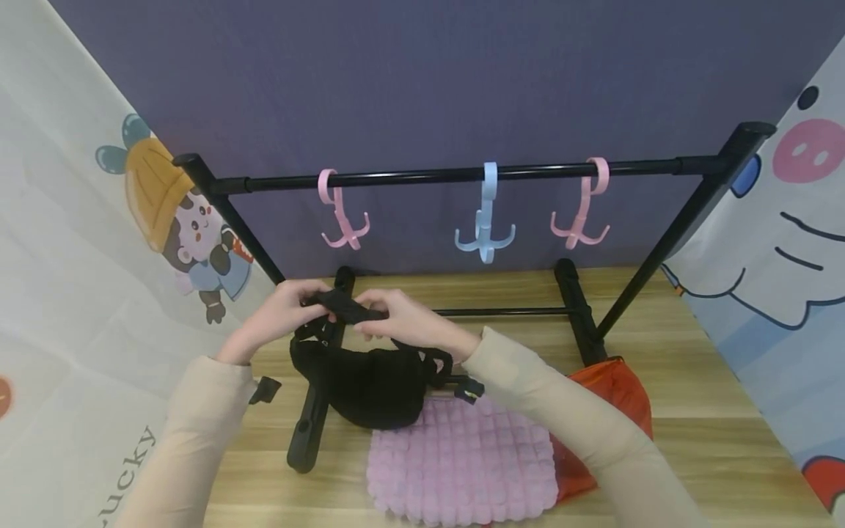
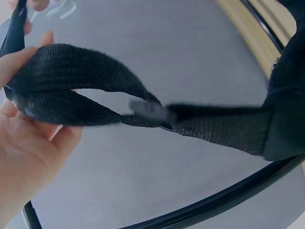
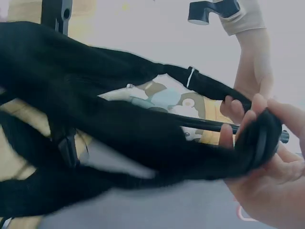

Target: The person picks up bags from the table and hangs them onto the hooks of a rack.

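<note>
A black bag (image 1: 376,385) hangs low beneath both hands in the head view, overlapping the top of a pink quilted bag (image 1: 465,462). My left hand (image 1: 290,308) grips the bag's black strap (image 1: 348,306) on the left. Close beside it, my right hand (image 1: 403,315) pinches the same strap between thumb and fingers. The left wrist view has the webbing (image 2: 78,67) looped and running to the zipped bag body (image 2: 288,129). Seen from the right wrist, a blurred fold of strap (image 3: 259,143) lies in the right fingers, while the left hand holds a strap section with a slider.
A black rack bar (image 1: 409,177) spans the back, carrying a pink hook (image 1: 343,220), a blue hook (image 1: 486,220) and another pink hook (image 1: 581,216). Behind the right forearm lies a red-orange bag (image 1: 620,392). Rack feet (image 1: 306,436) stand on the wooden surface.
</note>
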Available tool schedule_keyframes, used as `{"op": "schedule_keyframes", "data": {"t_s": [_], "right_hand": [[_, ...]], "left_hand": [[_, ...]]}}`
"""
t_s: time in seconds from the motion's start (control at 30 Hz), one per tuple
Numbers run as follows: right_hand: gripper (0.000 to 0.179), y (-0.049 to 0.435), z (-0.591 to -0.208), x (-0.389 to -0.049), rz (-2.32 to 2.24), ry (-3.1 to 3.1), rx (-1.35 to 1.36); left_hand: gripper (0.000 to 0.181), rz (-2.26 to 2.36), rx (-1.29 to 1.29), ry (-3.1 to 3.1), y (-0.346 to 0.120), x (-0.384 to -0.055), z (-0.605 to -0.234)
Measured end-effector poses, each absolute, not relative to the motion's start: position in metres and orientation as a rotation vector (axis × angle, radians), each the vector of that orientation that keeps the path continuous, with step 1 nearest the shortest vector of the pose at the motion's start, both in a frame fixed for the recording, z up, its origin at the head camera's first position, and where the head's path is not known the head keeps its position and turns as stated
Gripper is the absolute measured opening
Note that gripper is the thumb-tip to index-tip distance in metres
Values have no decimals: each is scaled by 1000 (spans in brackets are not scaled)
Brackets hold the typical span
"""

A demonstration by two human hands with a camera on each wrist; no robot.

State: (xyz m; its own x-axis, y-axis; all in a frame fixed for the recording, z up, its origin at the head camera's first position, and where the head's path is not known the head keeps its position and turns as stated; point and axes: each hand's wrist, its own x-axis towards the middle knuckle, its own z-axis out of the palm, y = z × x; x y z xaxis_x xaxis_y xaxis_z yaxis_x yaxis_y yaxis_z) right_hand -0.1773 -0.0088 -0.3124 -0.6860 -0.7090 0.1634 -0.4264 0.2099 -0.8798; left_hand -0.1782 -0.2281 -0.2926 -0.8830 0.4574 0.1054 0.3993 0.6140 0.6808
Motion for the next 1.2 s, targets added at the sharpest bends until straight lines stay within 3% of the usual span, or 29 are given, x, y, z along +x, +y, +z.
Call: {"op": "schedule_keyframes", "data": {"t_s": [0.3,0.7,1.2], "right_hand": [[19,-5,-292,-185,-1501,2312,-1030],[14,-4,-270,-195,-1475,2694,-1170],[17,-9,-249,-219,-1337,2970,-1098]], "left_hand": [[10,1184,758,2667,-231,-181,-275],[27,1252,744,2860,-228,-184,-256],[17,1037,875,3427,-219,-197,-250]]}}
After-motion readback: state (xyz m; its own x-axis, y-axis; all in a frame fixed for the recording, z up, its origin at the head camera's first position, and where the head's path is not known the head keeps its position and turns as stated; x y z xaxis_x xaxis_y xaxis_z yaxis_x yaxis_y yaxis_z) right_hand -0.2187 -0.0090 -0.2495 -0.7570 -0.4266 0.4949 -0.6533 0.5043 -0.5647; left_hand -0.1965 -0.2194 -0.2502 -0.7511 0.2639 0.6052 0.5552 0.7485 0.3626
